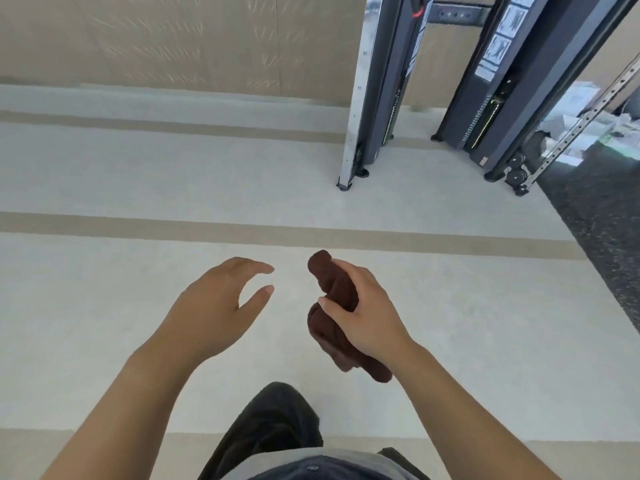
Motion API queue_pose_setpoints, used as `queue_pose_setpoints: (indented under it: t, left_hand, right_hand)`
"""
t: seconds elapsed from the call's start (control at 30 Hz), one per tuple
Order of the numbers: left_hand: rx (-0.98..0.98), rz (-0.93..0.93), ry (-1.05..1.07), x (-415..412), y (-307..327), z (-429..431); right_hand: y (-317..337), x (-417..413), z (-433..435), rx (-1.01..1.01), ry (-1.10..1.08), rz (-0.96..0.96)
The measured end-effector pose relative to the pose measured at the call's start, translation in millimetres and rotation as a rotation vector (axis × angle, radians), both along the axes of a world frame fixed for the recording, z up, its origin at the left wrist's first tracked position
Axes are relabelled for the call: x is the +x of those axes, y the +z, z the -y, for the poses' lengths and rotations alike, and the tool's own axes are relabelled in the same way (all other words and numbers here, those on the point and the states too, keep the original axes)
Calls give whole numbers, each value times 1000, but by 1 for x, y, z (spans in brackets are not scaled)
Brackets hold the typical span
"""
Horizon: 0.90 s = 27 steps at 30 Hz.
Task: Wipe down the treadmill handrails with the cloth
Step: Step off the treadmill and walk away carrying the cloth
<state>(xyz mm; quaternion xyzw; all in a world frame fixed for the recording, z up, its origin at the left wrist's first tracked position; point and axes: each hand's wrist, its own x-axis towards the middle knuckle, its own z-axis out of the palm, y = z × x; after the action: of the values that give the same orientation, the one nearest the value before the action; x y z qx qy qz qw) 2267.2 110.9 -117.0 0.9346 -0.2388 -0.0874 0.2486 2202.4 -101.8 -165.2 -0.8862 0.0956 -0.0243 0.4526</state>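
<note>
A dark brown cloth (330, 282), bunched into a roll, sticks out above and below my right hand (367, 313), which is closed around its middle. My left hand (214, 306) hovers a short way to the left of the cloth, fingers curved and apart, holding nothing. Both hands are over a pale floor in front of my body. No treadmill or handrail is in view.
A tall dark gym machine (491, 84) with metal uprights stands at the upper right on the pale floor (138, 174), which has tan stripes. Dark speckled rubber flooring (602, 230) lies at the right edge. A beige wall (173, 36) runs along the back. My dark trouser leg (273, 420) shows below.
</note>
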Motion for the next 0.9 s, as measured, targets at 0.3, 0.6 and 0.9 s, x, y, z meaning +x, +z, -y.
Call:
queue_pose_setpoints:
  t: [0.3,0.6,0.9]
  left_hand:
    - [48,-2,46,237,-18,24]
    - [70,-46,-147,445,-19,84]
    - [152,-31,-30,667,-32,115]
  right_hand:
    - [-4,239,28,-28,31,15]
    - [-9,423,81,-139,-30,0]
    - [-22,674,119,-150,54,37]
